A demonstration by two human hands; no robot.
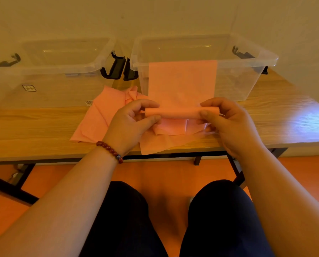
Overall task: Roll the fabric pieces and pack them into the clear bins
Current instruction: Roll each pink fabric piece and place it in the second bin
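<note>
While half-rolled, fabric (pixel 181 84) between hands (pixel 134 121) (pixel 227 123)

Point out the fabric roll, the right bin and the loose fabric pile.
fabric roll (pixel 180 113), head view, middle of the rolled tube.
right bin (pixel 236 84), head view, bare front wall.
loose fabric pile (pixel 97 119), head view, flat left part.

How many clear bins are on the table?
2. The left bin stands at back left; the right bin at back right, behind the pink fabric. None looks hidden.
</note>
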